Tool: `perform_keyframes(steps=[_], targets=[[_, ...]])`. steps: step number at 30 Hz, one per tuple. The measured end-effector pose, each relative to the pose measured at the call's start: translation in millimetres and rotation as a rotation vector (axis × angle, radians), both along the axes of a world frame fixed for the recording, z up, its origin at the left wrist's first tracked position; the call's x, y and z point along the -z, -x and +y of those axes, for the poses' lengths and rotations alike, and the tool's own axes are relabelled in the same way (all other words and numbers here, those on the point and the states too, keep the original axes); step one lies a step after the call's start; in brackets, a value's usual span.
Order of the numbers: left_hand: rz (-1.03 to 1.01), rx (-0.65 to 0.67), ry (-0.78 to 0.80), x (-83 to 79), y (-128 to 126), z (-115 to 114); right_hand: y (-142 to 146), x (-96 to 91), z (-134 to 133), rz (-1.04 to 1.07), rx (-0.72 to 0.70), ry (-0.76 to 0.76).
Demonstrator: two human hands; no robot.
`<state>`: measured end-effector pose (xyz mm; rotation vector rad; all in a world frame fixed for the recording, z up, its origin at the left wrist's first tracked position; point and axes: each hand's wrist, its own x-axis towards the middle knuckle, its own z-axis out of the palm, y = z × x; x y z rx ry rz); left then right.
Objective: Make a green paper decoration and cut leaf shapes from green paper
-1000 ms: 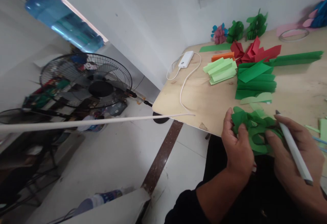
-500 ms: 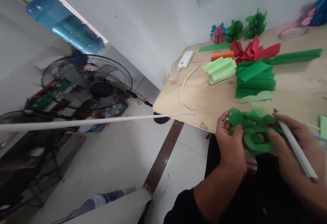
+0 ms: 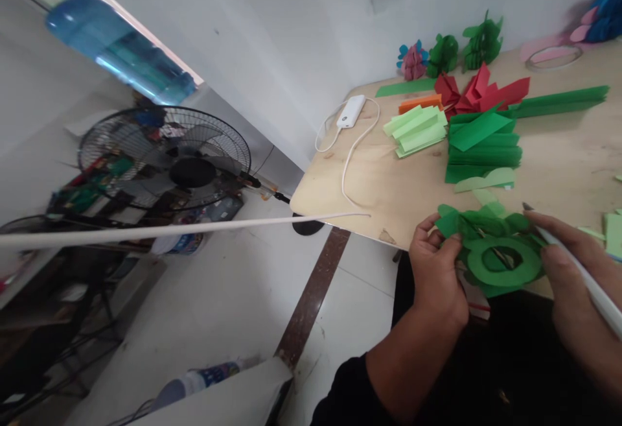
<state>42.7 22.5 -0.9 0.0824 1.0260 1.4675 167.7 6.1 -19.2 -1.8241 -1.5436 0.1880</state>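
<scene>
Head view: looking down at a plywood worktable from the person's seat, with the floor and wall to the left.

Fan: a black wire-guarded standing fan point(image 3: 165, 157) is standing on the tiled floor, with cluttered shelving behind it.

Rod: a long cream-coloured rod point(image 3: 146, 233) is crossing the view and reaching the table's near corner.

Table: the plywood worktable point(image 3: 389, 212) is carrying a white power bank point(image 3: 350, 111) with its white cable point(image 3: 352, 166) looping beside it.

Paper stacks: a pale green folded stack point(image 3: 415, 131) is lying beside an orange paper strip point(image 3: 420, 103). Red folded paper point(image 3: 479, 92) is lying just behind a dark green pleated stack point(image 3: 481, 147).

Left hand: the left hand point(image 3: 435, 277) is pinching the cutout's left side between thumb and fingers.

Held item: a green paper cutout point(image 3: 500, 260) with a ring-shaped piece on its face is being held between both hands, just off the table's near edge and below the dark green stack.

Right hand: the right hand point(image 3: 568, 277) is gripping a white pen point(image 3: 587, 280), its fingers curled and pressing against the cutout's right side, the tip pointing past the cutout.
</scene>
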Motion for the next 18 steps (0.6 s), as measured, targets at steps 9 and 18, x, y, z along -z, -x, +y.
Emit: perform_keyframes(steps=[9,18], targets=[[-0.039,-0.002,-0.009,-3.2,1.1,-0.2,-9.2,6.5,3.6,-0.135,-0.173,-0.132],[-0.003,-0.028,0.006,-0.1,0.1,0.3,-8.9,-4.4,-5.5,-0.052,-0.033,-0.145]])
